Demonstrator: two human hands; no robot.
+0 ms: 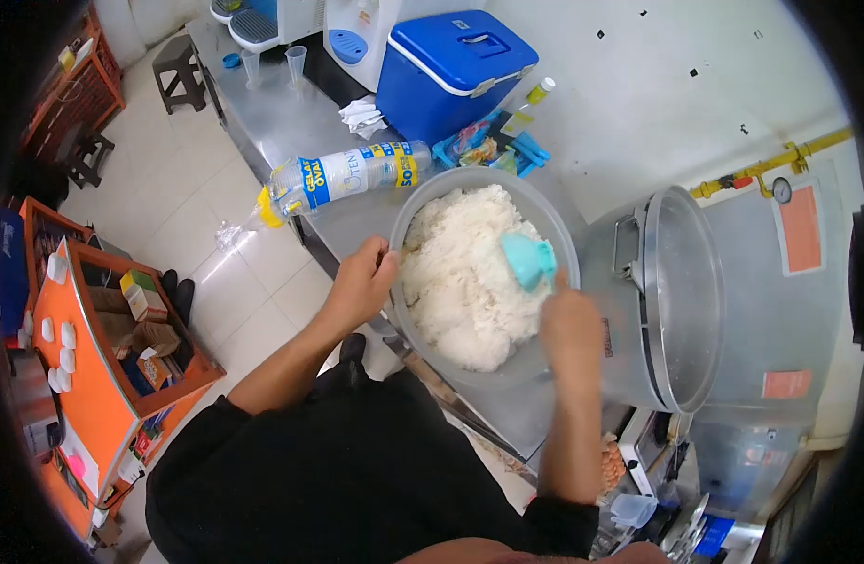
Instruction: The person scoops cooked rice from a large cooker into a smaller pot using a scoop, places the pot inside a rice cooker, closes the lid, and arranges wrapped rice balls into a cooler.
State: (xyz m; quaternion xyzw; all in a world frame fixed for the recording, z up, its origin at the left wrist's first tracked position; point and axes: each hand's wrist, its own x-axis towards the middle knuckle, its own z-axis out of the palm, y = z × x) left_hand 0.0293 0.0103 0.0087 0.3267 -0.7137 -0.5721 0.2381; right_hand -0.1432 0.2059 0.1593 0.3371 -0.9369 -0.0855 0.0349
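A large translucent tub [565,221] stands on the steel counter, heaped with white rice [465,273]. My left hand [364,279] grips the tub's left rim, with the thumb and fingers closed on it. On the right side my right hand [568,324], slightly blurred, is closed on the handle of a turquoise scoop [526,258]. The scoop's head rests on the rice near the tub's right side.
A pack of plastic cups [343,179] lies behind the tub, near a blue cooler [451,80] and a small blue basket [526,155]. To the right stands a big steel pot [681,301]. An orange cabinet [84,348] is at the left.
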